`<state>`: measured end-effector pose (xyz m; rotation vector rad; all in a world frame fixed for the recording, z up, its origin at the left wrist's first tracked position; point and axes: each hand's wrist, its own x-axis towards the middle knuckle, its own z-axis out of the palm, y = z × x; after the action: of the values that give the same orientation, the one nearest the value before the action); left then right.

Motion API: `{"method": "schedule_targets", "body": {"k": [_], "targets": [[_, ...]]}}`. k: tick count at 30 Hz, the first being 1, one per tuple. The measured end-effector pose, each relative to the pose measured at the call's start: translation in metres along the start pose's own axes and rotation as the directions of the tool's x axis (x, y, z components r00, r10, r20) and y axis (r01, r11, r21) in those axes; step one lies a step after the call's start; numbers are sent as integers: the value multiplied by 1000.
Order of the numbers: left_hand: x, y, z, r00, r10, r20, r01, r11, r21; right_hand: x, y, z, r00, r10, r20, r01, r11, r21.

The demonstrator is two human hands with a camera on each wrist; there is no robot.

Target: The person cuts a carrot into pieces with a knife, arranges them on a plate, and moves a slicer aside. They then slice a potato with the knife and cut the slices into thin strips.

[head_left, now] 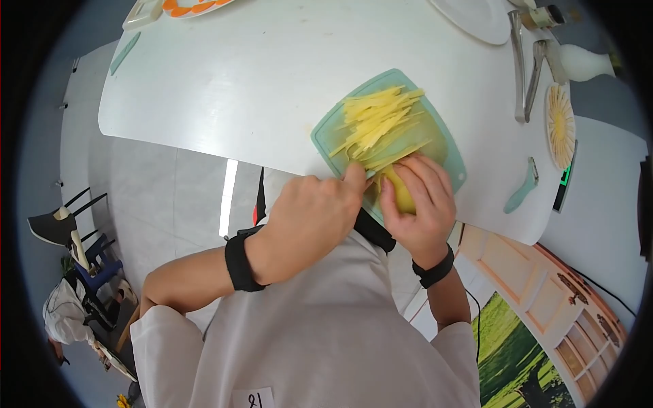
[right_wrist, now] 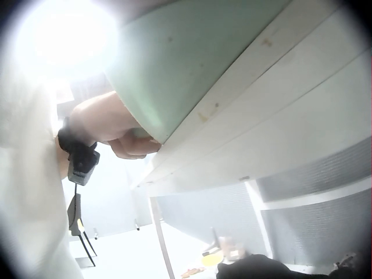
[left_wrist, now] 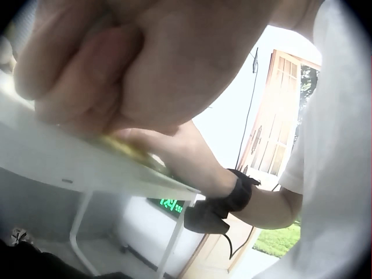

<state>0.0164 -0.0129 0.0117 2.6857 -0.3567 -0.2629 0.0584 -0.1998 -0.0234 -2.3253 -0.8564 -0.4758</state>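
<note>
On a pale green cutting board [head_left: 445, 160] lies a heap of thin yellow potato strips [head_left: 377, 119]. A peeled yellow potato [head_left: 403, 194] sits at the board's near end. My right hand [head_left: 425, 204] holds it from above, fingers over its top and thumb on its left side. Just to the left, my left hand [head_left: 313, 214] grips a small knife [head_left: 369, 175], mostly hidden by the fist, its index finger stretched toward the potato. In the right wrist view the left hand [right_wrist: 110, 119] shows beyond the board's edge, with curled fingers.
Right of the board lies a green-handled peeler [head_left: 522, 189]. Metal tongs [head_left: 520, 68], a fan-patterned dish [head_left: 560, 126] and a white plate [head_left: 476, 17] are farther back. A slim green piece [head_left: 126, 53] and a plate of orange slices [head_left: 194, 8] lie at the left.
</note>
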Motion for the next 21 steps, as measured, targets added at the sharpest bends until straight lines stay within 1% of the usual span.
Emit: {"method": "schedule_targets", "body": {"k": [3, 6, 9, 12, 15, 18, 21], "targets": [[1, -10, -3, 1000, -8, -19, 6, 993, -115, 0, 2, -2, 1000, 3, -10, -3, 1000, 3], [0, -5, -7, 998, -69, 12, 70, 985, -159, -2, 1, 2, 1000, -3, -31, 3, 1000, 13], [-5, -3, -2, 987, 26, -157, -32, 999, -36, -4, 3, 0, 1000, -4, -27, 4, 1000, 8], [-9, 3, -6, 998, 12, -69, -14, 999, -41, -3, 2, 1, 1000, 2, -18, -2, 1000, 11], [-11, 6, -7, 999, 33, -43, -32, 999, 25, -1, 1, -1, 1000, -2, -10, 2, 1000, 7], [-12, 6, -7, 999, 14, -28, -12, 998, 57, -1, 3, 0, 1000, -10, -8, 10, 1000, 9], [-17, 5, -12, 1000, 15, -16, -14, 1000, 24, -1, 4, 0, 1000, -17, -7, 17, 1000, 11]]}}
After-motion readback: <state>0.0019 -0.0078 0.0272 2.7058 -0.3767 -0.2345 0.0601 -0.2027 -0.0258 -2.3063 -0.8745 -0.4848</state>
